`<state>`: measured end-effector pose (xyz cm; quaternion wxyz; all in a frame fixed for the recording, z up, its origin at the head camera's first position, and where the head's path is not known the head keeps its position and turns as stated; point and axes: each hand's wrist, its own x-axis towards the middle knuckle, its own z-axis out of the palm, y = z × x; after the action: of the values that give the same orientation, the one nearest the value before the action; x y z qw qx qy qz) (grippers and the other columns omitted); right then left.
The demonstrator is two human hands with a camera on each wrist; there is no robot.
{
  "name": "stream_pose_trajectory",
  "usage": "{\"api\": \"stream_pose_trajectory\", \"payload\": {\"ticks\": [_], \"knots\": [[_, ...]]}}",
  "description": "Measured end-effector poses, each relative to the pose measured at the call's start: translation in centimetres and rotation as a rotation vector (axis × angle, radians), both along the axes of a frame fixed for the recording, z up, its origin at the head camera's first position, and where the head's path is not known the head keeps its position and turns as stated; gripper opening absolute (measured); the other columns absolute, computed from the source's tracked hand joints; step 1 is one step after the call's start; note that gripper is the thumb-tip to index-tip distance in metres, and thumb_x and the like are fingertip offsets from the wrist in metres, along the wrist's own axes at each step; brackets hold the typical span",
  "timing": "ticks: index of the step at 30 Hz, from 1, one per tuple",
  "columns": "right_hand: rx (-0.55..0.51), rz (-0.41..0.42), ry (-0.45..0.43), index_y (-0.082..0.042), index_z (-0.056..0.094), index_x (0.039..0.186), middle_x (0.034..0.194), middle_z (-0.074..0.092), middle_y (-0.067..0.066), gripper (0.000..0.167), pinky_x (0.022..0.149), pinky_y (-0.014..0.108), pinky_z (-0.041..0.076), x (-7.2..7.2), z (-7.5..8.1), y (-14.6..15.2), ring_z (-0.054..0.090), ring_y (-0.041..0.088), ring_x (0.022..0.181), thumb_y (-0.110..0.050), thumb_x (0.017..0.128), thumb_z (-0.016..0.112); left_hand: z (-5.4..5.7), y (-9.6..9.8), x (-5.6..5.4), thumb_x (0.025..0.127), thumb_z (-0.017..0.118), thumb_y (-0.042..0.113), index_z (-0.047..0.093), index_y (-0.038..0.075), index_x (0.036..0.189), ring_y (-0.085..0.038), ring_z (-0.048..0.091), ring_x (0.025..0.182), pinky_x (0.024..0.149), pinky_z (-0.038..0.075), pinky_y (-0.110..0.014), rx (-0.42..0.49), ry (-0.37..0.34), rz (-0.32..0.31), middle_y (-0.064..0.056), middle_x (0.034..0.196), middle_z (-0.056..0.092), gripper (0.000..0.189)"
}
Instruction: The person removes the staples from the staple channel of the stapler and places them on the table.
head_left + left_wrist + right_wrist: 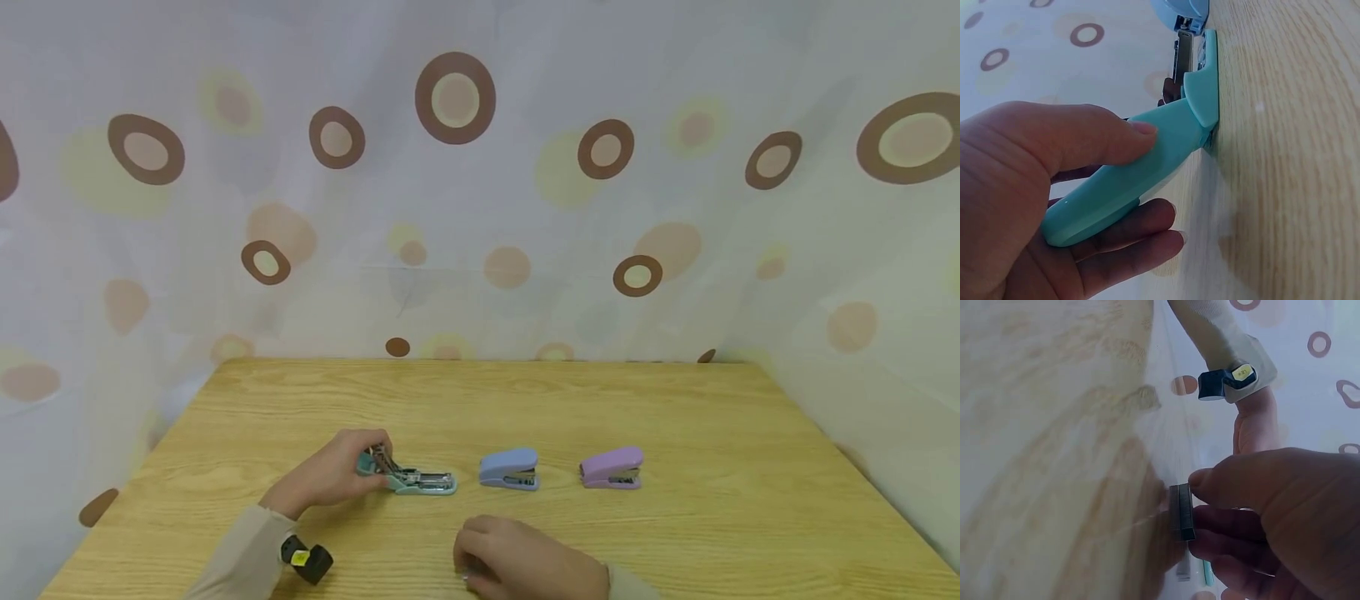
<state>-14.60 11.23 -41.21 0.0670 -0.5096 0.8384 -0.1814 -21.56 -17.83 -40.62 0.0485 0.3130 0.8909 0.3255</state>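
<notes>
My left hand (337,473) grips the top arm of a mint-green stapler (423,483), thumb on one side and fingers on the other. The stapler is swung wide open, its base on the table and its metal staple channel exposed. In the left wrist view, the thumb presses the stapler's green cover (1129,165). Nearer the front edge, my right hand (532,562) is low over the table, fingers curled. The right wrist view shows it pinching a short strip of staples (1184,512) at the table surface, between thumb and fingertips.
A light blue stapler (508,468) stands just right of the green one. Farther right is a purple stapler (612,468). All are on a wood-grain table (480,400), with a patterned curtain (480,200) behind and at the sides. A black wrist camera (309,560) is on the left sleeve.
</notes>
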Motion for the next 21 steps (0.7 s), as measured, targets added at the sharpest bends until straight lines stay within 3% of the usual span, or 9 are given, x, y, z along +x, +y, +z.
{"api": "stream_pose_trajectory", "payload": {"ticks": [5, 10, 17, 21], "knots": [[-0.026, -0.029, 0.058, -0.019, 0.063, 0.095, 0.09, 0.057, -0.014, 0.003, 0.068, 0.005, 0.04, -0.1, -0.1, 0.3, 0.046, -0.007, 0.077, -0.022, 0.094, 0.063, -0.1, 0.1, 0.1, 0.082, 0.075, 0.011, 0.058, 0.016, 0.089, -0.003, 0.056, 0.079, 0.069, 0.048, -0.024, 0.01, 0.011, -0.007, 0.007, 0.087, 0.062, 0.019], [-0.094, -0.102, 0.183, -0.018, 0.064, 0.097, 0.094, 0.058, -0.011, 0.009, 0.074, 0.011, 0.044, -0.4, -0.4, 0.8, 0.051, -0.003, 0.084, -0.021, 0.089, 0.067, -0.2, 0.2, 0.1, 0.081, 0.074, 0.01, 0.057, 0.015, 0.09, -0.005, 0.056, 0.08, 0.07, 0.048, -0.025, 0.009, 0.001, -0.015, 0.006, 0.087, 0.063, 0.02], [-0.316, -0.183, 0.425, -0.012, 0.06, 0.099, 0.093, 0.059, -0.006, 0.026, 0.073, 0.014, 0.048, -1.9, -0.3, 1.4, 0.057, 0.005, 0.083, -0.016, 0.079, 0.076, -0.1, 0.1, 0.0, 0.083, 0.074, 0.014, 0.052, 0.007, 0.115, -0.009, 0.06, 0.089, 0.08, 0.05, -0.032, -0.026, -0.002, 0.02, 0.005, 0.094, 0.064, 0.039], [-0.454, -0.212, 0.466, -0.006, 0.06, 0.097, 0.089, 0.059, 0.0, 0.029, 0.068, 0.017, 0.051, -3.1, 0.1, 2.1, 0.059, 0.01, 0.078, -0.005, 0.075, 0.078, 0.1, 0.2, 0.1, 0.082, 0.075, 0.016, 0.054, 0.007, 0.115, -0.013, 0.059, 0.093, 0.083, 0.05, -0.035, -0.036, 0.013, 0.042, 0.003, 0.1, 0.063, 0.041]]}}
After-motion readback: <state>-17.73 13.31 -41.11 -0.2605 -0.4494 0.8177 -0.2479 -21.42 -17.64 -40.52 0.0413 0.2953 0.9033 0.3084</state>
